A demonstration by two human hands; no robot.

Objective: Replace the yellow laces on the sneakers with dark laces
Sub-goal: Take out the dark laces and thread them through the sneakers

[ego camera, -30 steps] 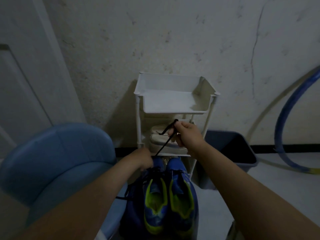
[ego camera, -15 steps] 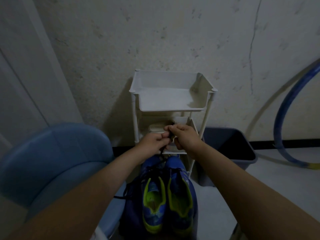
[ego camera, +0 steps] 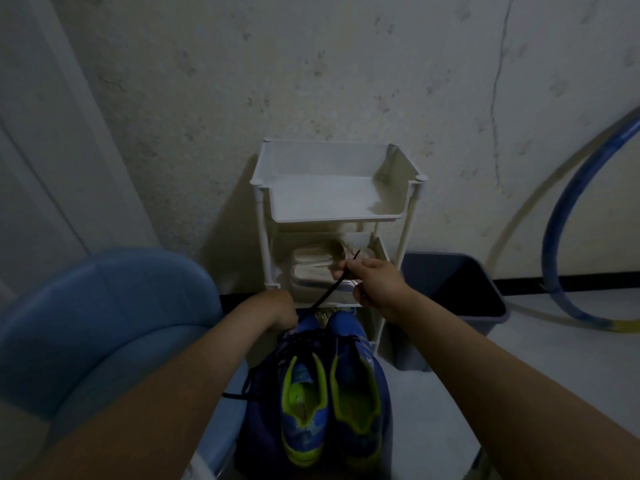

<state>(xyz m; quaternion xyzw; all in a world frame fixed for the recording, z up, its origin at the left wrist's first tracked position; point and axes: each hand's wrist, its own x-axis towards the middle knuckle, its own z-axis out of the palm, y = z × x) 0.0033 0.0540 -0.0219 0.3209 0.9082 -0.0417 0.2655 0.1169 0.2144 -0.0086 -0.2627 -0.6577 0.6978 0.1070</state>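
In the head view the blue sneakers [ego camera: 329, 393] stand side by side with their heels toward the person, likely so that the lacing of both is within easy reach. Just beyond the sneakers' toes the right hand [ego camera: 372, 284] pinches the dark lace [ego camera: 332, 289] and holds it taut on a slant rising from the toe end of the left sneaker, apparently to draw slack through an eyelet. The left hand [ego camera: 277, 308] rests on that toe end, probably bracing the shoe against the pull. Its fingers are hidden, so I cannot tell whether they grip anything.
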